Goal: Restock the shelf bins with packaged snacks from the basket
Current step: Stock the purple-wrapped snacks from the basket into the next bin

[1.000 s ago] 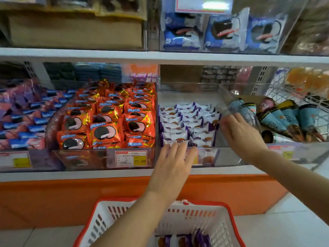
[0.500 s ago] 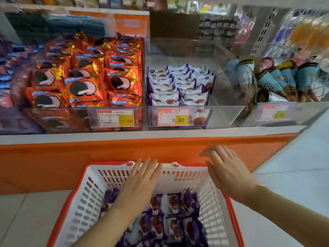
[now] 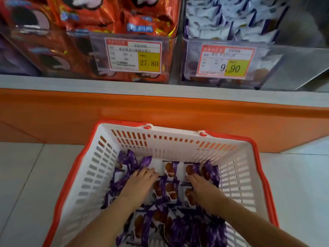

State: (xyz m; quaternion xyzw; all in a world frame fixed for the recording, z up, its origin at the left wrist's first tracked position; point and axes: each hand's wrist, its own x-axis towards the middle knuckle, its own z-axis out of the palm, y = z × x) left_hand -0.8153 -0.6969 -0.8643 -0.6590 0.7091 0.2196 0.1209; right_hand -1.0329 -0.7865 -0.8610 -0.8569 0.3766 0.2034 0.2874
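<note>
The left hand [image 3: 140, 182] lies palm down in the basket [image 3: 178, 148], its fingers straight and close together, their tips resting on the purple-and-white snack packs [image 3: 170, 172] at the left of the heap. The right hand [image 3: 202, 190] is just beside it to the right, also palm down on the packs, its fingers bent down over them; whether they pinch a pack I cannot tell. Between the two hands a few packs lie face up, showing a brown biscuit picture. The packs cover the basket's bottom in a loose pile, thicker at the near side. The basket is white slotted plastic with an orange rim and stands on the pale tiled floor [image 3: 26, 175], its far wall close to the orange base of the shelf [image 3: 160, 111]. Above that, on the shelf, stand clear bins. The right bin [image 3: 267, 56] holds rows of the same white-and-purple packs and bears a price tag reading 9.90 [image 3: 226, 62]. The left bin [image 3: 170, 50] is filled with orange foil packs [image 3: 106, 15], with a tag reading 27.80 [image 3: 132, 55].
</note>
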